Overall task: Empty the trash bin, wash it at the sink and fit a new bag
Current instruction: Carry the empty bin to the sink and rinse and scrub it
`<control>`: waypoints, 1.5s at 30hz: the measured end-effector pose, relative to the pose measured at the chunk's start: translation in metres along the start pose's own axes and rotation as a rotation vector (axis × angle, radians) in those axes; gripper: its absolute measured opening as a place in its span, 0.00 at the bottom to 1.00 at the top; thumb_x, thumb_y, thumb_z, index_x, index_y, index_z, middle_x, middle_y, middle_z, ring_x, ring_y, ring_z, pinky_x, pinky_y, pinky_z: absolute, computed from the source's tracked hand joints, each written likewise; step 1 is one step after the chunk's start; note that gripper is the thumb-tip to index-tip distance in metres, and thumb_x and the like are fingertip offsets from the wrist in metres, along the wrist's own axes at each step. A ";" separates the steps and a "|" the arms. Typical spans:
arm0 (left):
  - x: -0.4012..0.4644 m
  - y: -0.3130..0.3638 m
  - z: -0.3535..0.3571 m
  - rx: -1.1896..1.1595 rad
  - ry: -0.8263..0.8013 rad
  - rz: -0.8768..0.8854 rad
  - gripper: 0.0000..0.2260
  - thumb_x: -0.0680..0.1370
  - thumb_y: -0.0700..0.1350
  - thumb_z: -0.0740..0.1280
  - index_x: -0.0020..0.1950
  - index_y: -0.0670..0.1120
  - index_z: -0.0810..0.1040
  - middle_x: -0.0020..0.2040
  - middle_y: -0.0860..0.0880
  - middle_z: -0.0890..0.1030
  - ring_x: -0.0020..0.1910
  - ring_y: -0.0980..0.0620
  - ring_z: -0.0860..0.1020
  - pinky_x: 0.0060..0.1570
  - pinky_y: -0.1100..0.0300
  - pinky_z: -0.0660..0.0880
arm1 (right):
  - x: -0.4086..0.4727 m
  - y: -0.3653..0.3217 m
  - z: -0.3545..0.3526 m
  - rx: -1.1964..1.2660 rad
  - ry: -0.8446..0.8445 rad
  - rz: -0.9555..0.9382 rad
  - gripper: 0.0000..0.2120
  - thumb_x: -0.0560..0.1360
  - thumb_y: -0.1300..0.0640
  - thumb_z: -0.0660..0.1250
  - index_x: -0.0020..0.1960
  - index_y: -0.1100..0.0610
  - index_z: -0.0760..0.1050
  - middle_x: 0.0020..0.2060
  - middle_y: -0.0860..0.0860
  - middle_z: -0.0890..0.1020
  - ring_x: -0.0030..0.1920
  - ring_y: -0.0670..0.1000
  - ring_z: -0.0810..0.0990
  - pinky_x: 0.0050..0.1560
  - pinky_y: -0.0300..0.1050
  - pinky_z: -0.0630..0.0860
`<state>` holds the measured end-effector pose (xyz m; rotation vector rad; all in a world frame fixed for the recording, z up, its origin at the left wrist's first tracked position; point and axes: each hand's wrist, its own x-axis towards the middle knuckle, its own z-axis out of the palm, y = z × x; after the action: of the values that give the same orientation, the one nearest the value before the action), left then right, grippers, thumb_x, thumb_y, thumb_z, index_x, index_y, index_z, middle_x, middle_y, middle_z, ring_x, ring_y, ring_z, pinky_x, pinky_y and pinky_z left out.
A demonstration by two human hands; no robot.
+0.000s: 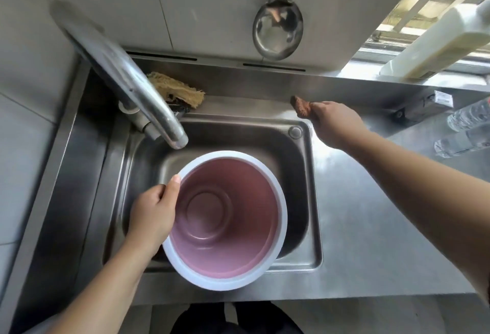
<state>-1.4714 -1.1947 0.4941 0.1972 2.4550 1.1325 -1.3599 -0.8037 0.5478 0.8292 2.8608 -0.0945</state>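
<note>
Left hand [152,213] clamps fingers and thumb on the rim of the empty pink bin [225,217], steadying it in the sink [314,201] under the faucet [138,89]. Right hand [334,124] pinches a brown scrubber [301,106] over the counter, probably for scouring.

The bin [228,217] stands in the sink [305,174], just right of the left hand [152,214], which holds its rim. The tap [148,100] reaches over the sink behind that hand. Behind the tap, a loofah [177,89] lies on the back ledge. The right hand [334,124] is right of the sink, over the counter [371,227], holding a scrubber [301,106]. A ladle [277,28] hangs on the wall behind and left of it. To its right lie bottles [466,126] and a box [434,102]; a jug [445,39] stands behind.
</note>
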 end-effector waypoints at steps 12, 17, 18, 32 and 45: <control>-0.002 -0.005 0.002 0.010 0.030 0.007 0.35 0.72 0.73 0.56 0.32 0.41 0.73 0.31 0.41 0.76 0.23 0.57 0.69 0.29 0.56 0.67 | 0.025 0.010 0.088 -0.026 -0.093 0.105 0.36 0.74 0.39 0.54 0.74 0.61 0.60 0.73 0.65 0.64 0.71 0.68 0.63 0.72 0.61 0.62; -0.003 -0.004 0.001 0.011 0.031 -0.001 0.34 0.72 0.74 0.55 0.32 0.42 0.74 0.32 0.42 0.77 0.24 0.57 0.71 0.29 0.57 0.68 | 0.041 0.015 0.083 0.024 -0.236 0.158 0.42 0.74 0.35 0.58 0.79 0.56 0.52 0.79 0.60 0.55 0.77 0.65 0.54 0.76 0.60 0.56; -0.003 -0.003 0.001 0.010 0.032 -0.004 0.34 0.72 0.74 0.55 0.32 0.43 0.74 0.31 0.43 0.77 0.24 0.57 0.71 0.29 0.57 0.68 | 0.042 0.013 0.077 0.008 -0.259 0.169 0.42 0.73 0.34 0.59 0.78 0.55 0.53 0.78 0.59 0.56 0.76 0.64 0.55 0.75 0.60 0.58; -0.038 0.024 -0.026 -0.115 0.120 -0.157 0.27 0.68 0.67 0.67 0.31 0.45 0.67 0.26 0.53 0.68 0.27 0.51 0.68 0.31 0.57 0.66 | -0.171 -0.065 0.043 0.145 -0.480 -0.115 0.14 0.78 0.49 0.59 0.37 0.55 0.66 0.40 0.52 0.72 0.42 0.57 0.76 0.39 0.45 0.68; -0.048 0.030 -0.050 -0.201 -0.015 -0.085 0.13 0.69 0.53 0.69 0.36 0.44 0.75 0.27 0.53 0.75 0.28 0.50 0.74 0.29 0.58 0.72 | -0.346 -0.108 0.093 0.324 -1.023 0.275 0.16 0.76 0.49 0.62 0.56 0.58 0.78 0.54 0.55 0.82 0.55 0.59 0.81 0.55 0.50 0.78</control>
<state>-1.4515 -1.2236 0.5608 0.0404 2.2947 1.3245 -1.1171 -1.0867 0.5177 0.8678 1.7774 -0.7233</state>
